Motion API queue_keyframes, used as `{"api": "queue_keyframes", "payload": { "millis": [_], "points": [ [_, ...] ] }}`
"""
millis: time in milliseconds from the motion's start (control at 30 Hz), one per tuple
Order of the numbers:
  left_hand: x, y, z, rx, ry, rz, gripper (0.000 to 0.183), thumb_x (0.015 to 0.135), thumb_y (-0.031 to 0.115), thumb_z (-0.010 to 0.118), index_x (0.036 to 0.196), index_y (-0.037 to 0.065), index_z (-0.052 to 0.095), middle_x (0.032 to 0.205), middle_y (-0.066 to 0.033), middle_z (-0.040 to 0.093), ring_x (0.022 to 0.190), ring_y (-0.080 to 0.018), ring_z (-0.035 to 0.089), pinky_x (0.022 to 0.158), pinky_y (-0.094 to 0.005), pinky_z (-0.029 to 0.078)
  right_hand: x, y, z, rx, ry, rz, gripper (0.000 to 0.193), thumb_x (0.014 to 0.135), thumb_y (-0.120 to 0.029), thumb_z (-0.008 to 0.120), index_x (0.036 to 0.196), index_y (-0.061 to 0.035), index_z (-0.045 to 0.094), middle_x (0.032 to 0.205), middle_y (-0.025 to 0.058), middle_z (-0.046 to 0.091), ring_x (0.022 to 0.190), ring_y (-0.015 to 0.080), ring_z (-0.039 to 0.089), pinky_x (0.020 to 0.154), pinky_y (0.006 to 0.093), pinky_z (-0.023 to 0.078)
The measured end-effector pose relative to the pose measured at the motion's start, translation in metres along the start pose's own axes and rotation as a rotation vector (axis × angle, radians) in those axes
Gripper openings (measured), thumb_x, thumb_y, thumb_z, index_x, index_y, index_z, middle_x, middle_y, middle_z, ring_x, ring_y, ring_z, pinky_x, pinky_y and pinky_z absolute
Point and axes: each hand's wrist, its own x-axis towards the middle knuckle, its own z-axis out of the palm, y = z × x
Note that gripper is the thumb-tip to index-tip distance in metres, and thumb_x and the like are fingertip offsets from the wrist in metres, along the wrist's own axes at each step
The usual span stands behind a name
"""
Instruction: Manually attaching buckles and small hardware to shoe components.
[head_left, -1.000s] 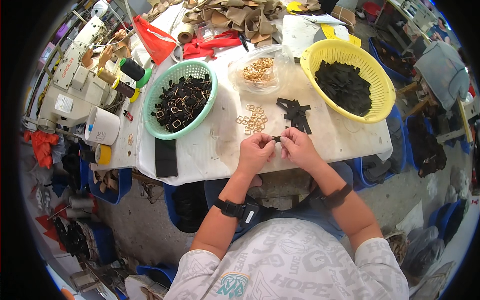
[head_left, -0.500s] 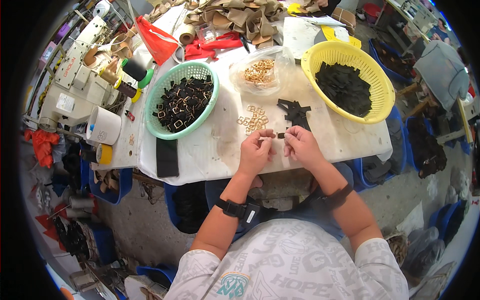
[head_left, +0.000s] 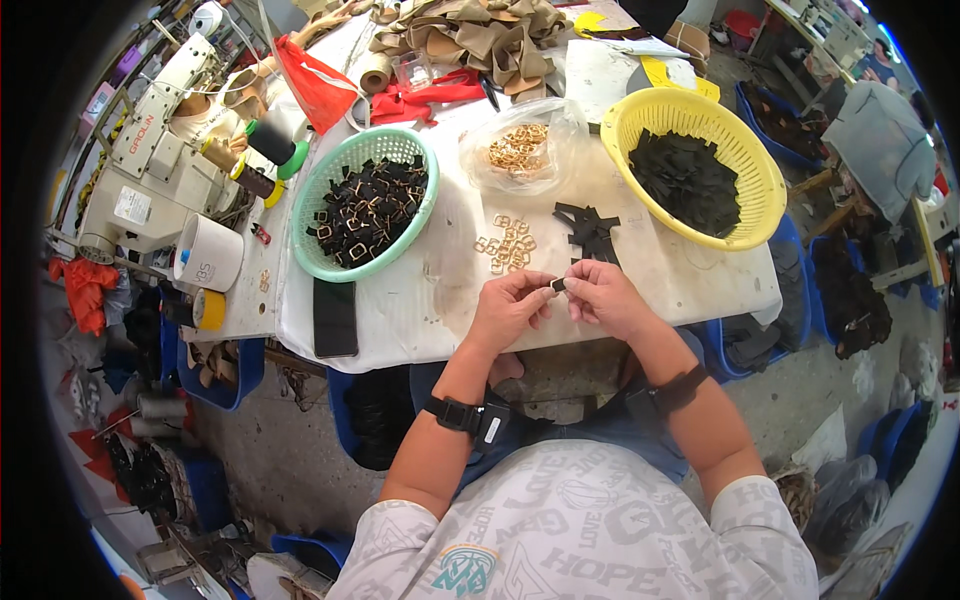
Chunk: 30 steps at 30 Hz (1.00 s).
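Note:
My left hand (head_left: pixel 508 308) and my right hand (head_left: pixel 608 300) meet at the table's front edge. Their fingertips pinch a short black strip (head_left: pixel 559 285) from both sides. Whether a gold buckle sits on it is hidden by my fingers. Just beyond my left hand lies a loose group of square gold buckles (head_left: pixel 512 243). Several black strips (head_left: pixel 588 232) are piled crosswise beyond my right hand. A clear plastic bag (head_left: pixel 520 148) with more gold buckles rests farther back.
At the left stands a green basket (head_left: pixel 430 190) of black strips with gold buckles; a yellow basket (head_left: pixel 765 200) of black pieces is at the right. A phone (head_left: pixel 335 318) lies by the left edge, near a sewing machine (head_left: pixel 150 190). Beige pieces (head_left: pixel 480 40) are heaped at the back.
My hands have come closer together, and the black strip is now pinched between the fingertips of both. The baskets, loose buckles and piled strips look unchanged.

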Motion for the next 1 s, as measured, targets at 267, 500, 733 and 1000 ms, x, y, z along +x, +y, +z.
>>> {"api": "queue_keyframes", "payload": {
  "millis": [267,500,733,1000],
  "points": [
    [0.0,0.002,-0.008,-0.054,-0.07,-0.04,0.018,0.091,0.003,0.062,0.106,-0.003,0.068,0.085,-0.0043,0.068,0.066,-0.0081,0.062,0.054,-0.0208,0.05,0.003,0.001,-0.006,0.046,-0.082,0.03,0.01,0.096,-0.012,0.057,0.095,-0.002,0.056,0.071,0.0025,0.058,0.055,0.0088,0.057,0.043,0.0191,0.037],
    [0.0,0.001,-0.007,-0.027,-0.059,-0.047,0.013,0.09,0.003,0.063,0.101,-0.004,0.067,0.077,-0.0048,0.066,0.063,-0.008,0.061,0.053,-0.0213,0.05,0.002,0.001,-0.004,0.019,-0.085,0.044,0.008,0.095,-0.011,0.057,0.095,-0.0036,0.057,0.07,0.0008,0.059,0.055,0.0075,0.057,0.044,0.0185,0.037],
    [-0.002,0.001,-0.002,0.039,-0.074,-0.045,0.01,0.091,0.005,0.063,0.097,-0.003,0.064,0.075,-0.0052,0.066,0.064,-0.0088,0.061,0.054,-0.0216,0.049,0.0,0.0,-0.003,-0.043,-0.087,0.027,0.008,0.095,-0.012,0.058,0.095,-0.0038,0.057,0.072,0.0005,0.06,0.056,0.0069,0.057,0.045,0.0184,0.036],
    [-0.003,-0.005,-0.002,0.016,-0.053,-0.024,0.008,0.094,0.005,0.057,0.097,-0.002,0.061,0.076,-0.0033,0.063,0.063,-0.008,0.059,0.053,-0.022,0.049,-0.003,-0.002,0.009,-0.102,0.014,-0.062,0.008,0.094,-0.011,0.059,0.095,-0.0036,0.057,0.07,0.0015,0.06,0.054,0.007,0.057,0.045,0.019,0.038]
  ]
}}
